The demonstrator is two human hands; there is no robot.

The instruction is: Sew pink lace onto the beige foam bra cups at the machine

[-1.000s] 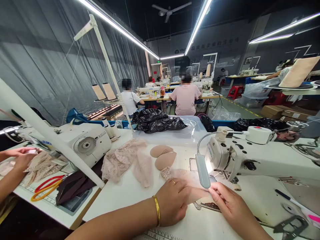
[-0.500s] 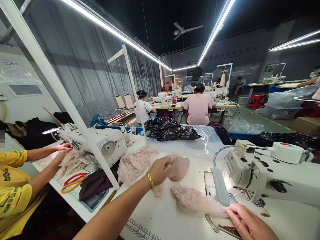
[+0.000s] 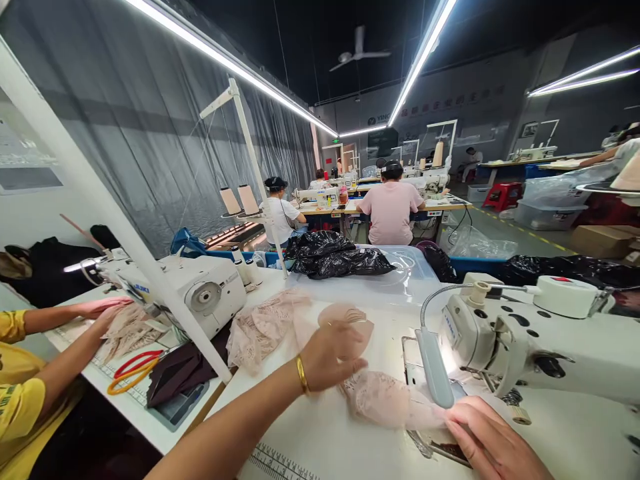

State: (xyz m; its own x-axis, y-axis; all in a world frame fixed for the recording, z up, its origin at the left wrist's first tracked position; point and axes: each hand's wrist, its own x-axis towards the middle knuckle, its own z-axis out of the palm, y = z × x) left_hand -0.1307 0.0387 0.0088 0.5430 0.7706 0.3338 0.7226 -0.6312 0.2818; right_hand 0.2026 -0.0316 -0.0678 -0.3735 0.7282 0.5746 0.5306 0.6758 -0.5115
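Observation:
My left hand (image 3: 331, 352), with a gold bangle on the wrist, hovers blurred just in front of the stacked beige foam cups (image 3: 350, 315) on the white table (image 3: 320, 433). Whether its fingers grip a cup is smeared by motion. A pink lace piece (image 3: 385, 400) lies between my hands. My right hand (image 3: 487, 443) pinches that piece's right end, at the needle plate under the white sewing machine (image 3: 530, 340).
The machine's gooseneck lamp (image 3: 434, 367) hangs over the lace. A loose lace pile (image 3: 260, 327) lies to the left. A co-worker's hands (image 3: 97, 310) feed lace at a second machine (image 3: 200, 293), near scissors (image 3: 131, 370) and dark fabric (image 3: 180, 370). Black bags (image 3: 335, 253) sit behind on a clear bin (image 3: 407, 280).
My left hand left the lace, reached back to the foam cups and gripped one, and now moves blurred in front of them. My right hand stays on the lace's end.

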